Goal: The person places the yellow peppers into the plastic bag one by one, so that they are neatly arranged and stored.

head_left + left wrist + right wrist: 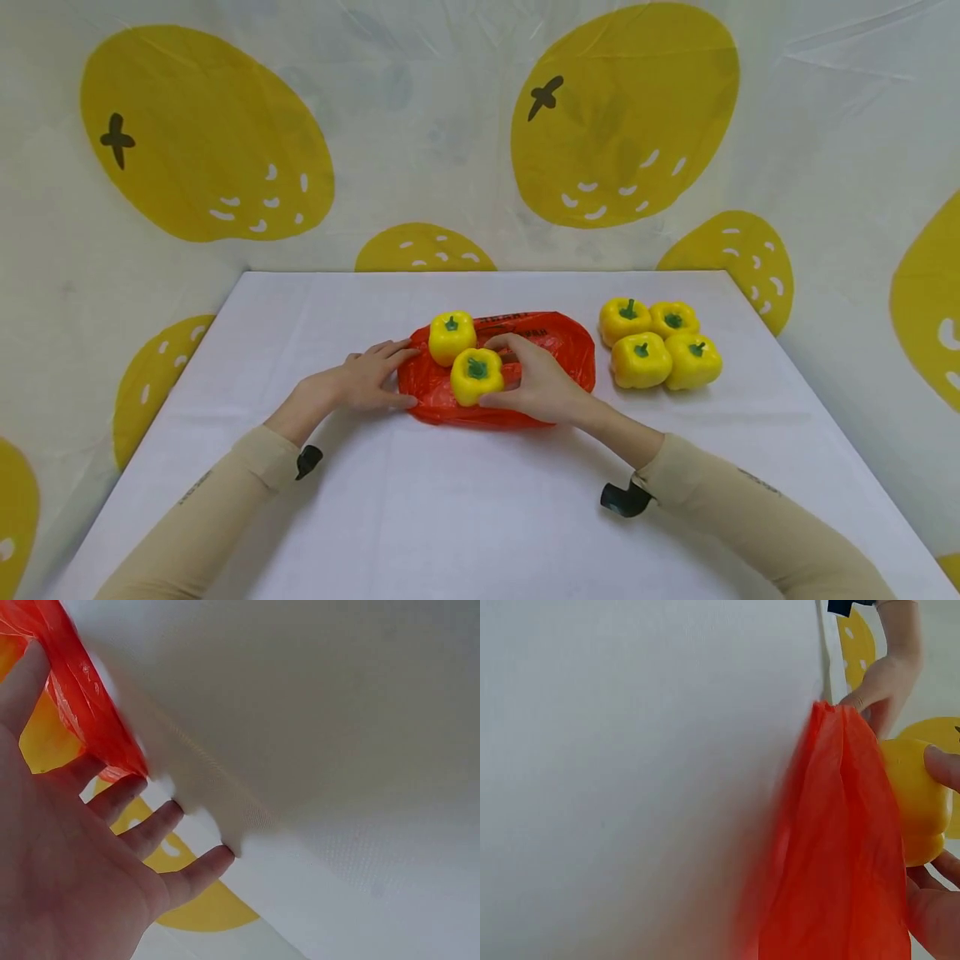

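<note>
Pepper (477,379) front and centre, lobed, glossy and yellow with a green stem facing up, and it's over the left half of the red bag (561,367)! The right hand (545,386) has it, thumb on the near side and fingers curved round the far side, a clear pinch from the right. Whether its base touches the plastic, the view doesn't tell.

Over to the left hand (367,379): fingers spread and loosely extended, gripping nothing, with thumb and fingertips against the bag's left edge and other fingertips down by the desk (450,517). Just behind the pinched one, a second pepper (452,340) stands upright on the bag.

Now the surfaces: thin, crinkled, shiny plastic, dark lettering along its far edge, spread into a rough oval. Smooth white cover on the desk. And off to the right, four more peppers (647,358) huddle in a tight two-by-two cluster, same waxy-looking skin, same green stems.
</note>
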{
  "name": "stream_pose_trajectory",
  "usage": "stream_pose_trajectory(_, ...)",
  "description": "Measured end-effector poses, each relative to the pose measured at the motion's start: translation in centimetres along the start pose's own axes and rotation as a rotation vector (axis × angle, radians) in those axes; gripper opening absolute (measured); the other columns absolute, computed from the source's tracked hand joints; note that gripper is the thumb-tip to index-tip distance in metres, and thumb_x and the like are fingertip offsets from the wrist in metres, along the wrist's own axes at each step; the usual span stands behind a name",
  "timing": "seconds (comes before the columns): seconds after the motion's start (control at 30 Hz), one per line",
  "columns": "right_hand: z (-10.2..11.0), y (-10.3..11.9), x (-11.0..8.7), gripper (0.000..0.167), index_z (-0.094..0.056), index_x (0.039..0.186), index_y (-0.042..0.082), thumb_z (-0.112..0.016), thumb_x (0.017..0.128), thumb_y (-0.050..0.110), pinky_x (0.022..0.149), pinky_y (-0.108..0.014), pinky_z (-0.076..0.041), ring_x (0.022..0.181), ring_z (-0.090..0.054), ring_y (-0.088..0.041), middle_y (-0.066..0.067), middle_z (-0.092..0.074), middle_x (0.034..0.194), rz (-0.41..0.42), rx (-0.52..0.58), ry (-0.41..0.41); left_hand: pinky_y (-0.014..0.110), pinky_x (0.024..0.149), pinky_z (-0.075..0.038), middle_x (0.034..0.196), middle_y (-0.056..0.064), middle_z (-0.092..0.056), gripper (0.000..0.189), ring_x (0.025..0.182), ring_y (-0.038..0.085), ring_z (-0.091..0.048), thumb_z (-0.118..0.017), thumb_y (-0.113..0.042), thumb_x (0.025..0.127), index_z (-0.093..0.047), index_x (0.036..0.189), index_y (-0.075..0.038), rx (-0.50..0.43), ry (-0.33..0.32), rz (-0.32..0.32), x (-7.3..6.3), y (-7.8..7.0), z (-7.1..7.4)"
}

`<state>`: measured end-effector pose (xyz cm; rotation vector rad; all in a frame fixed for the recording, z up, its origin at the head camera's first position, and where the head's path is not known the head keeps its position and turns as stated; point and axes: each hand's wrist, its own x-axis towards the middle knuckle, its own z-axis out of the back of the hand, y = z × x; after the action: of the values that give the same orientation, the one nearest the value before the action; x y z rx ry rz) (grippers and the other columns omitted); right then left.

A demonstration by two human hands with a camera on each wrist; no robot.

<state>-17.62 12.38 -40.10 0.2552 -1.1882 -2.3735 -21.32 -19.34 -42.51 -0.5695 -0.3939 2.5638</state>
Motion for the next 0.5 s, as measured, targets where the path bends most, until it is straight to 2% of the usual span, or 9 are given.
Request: stream_pose_trajectory(0.5, -1.7, -0.4, 0.3, 0.066, -0.052, 0.137, 0.015, -0.088, 0.082, 0.024, 0.103, -0.045, -0.05, 0.124, -0.054, -0.02, 0.002, -0.057, 0.133, -0.027, 0.024, -0.004, 0.075, 0.112, -0.021, 0.167, 0.015, -0.022, 0.091, 0.151, 0.042, -0.018, -0.069, -0.057, 0.091, -0.031, 0.162, -0.013, 0.011, -0.002, -0.003, 0.0, -0.1, -0.1)
